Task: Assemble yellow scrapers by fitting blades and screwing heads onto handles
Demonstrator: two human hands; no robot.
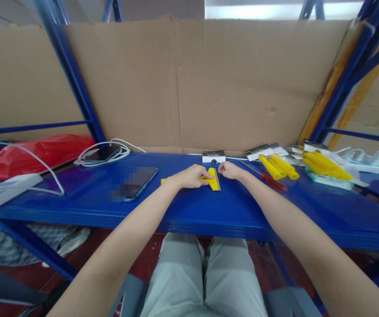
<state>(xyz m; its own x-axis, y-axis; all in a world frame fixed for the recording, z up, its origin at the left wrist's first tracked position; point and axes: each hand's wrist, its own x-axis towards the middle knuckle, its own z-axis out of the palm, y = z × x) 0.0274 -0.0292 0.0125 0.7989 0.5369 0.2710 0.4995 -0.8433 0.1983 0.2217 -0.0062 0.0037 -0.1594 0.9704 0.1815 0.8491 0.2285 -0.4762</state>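
Note:
A yellow scraper [213, 179] with a pale blade edge on its right lies on the blue table [206, 211]. My left hand [194, 176] is closed on it, and its yellow handle end shows to the left of my wrist. Just right of the blade is my right hand [228, 170], its fingers curled together near the upper corner; what they hold, if anything, is too small to tell. Behind the scraper sits a small black and white card [213, 156].
A phone [140, 184] and a coiled white cable [123, 152] lie to the left, near red plastic [40, 152]. On the right are a red-handled screwdriver [273, 182], yellow handles [277, 166] and more cards. A cardboard panel [225, 88] stands behind.

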